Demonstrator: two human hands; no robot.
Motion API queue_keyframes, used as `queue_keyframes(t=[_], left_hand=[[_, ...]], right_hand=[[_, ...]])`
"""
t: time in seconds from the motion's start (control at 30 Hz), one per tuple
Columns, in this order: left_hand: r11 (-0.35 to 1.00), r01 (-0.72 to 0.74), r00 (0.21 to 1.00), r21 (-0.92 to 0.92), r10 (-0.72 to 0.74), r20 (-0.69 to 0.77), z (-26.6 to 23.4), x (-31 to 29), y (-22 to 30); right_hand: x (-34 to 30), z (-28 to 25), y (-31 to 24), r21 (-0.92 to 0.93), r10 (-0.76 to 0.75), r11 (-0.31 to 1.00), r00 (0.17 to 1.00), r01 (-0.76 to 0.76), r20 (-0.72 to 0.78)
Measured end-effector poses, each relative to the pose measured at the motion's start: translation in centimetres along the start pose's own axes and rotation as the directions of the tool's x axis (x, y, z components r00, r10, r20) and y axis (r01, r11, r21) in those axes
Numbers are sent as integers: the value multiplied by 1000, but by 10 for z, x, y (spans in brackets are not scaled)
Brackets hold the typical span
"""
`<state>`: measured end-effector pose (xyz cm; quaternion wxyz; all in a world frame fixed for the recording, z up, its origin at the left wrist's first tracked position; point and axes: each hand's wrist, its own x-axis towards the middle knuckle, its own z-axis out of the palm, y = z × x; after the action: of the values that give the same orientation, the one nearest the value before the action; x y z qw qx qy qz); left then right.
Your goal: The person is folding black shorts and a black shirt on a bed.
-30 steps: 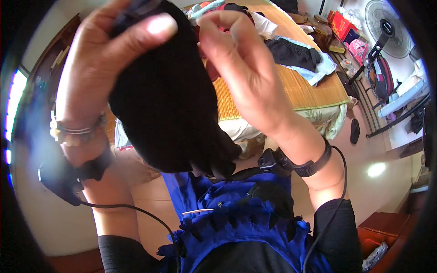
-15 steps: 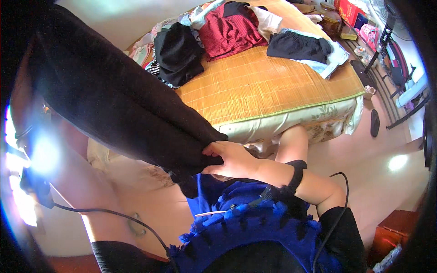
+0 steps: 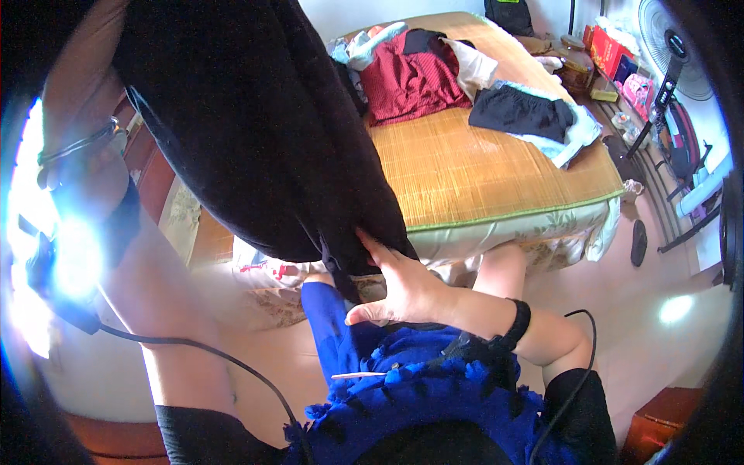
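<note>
A long black garment (image 3: 256,139) hangs stretched from the upper left to above my lap, its exact kind unclear. My left hand (image 3: 87,89) is raised at its upper end, with a bracelet at the wrist. The cloth hangs from that grip, though the fingertips are out of sight. At the lower end, my right hand (image 3: 407,285) rests against the cloth with thumb and fingers spread apart. A narrow strip of the black cloth dangles between the thumb and fingers. A dark band (image 3: 518,324) circles my right wrist.
Ahead stands a bed with a woven mat (image 3: 457,170). On it lie a red patterned garment (image 3: 418,77), dark shorts (image 3: 523,114) over pale blue cloth, and other clothes. A fan (image 3: 676,46) and a rack are at right. A cable (image 3: 209,353) runs past my left arm.
The garment has swung more upright and to the right, with my left hand raised higher. My right hand's fingers have spread from their pinch on the lower end.
</note>
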<state>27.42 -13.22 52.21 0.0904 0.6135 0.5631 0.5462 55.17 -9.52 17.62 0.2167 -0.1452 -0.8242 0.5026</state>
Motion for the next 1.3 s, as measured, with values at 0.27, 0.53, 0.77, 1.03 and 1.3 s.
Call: queue_keyframes(t=[0.27, 0.53, 0.77, 1.03, 1.3], left_hand=[[997, 11, 1000, -71, -10, 23, 12, 13, -8], [995, 24, 999, -93, -20, 39, 16, 21, -1], [997, 31, 999, -76, -29, 28, 9, 26, 8], [997, 18, 1000, -71, -16, 26, 6, 36, 14], [995, 24, 1000, -98, -23, 15, 0, 22, 9]], right_hand=[[13, -8, 12, -223, -139, 973, 917, 56, -374], [-32, -35, 40, -117, -142, 987, 955, 115, -259], [-62, -55, 22, 134, 28, 990, 999, -34, 43], [-40, -33, 17, -132, -223, 964, 972, 232, 77], [-11, -30, -2, -187, -226, 960, 972, 210, -66]])
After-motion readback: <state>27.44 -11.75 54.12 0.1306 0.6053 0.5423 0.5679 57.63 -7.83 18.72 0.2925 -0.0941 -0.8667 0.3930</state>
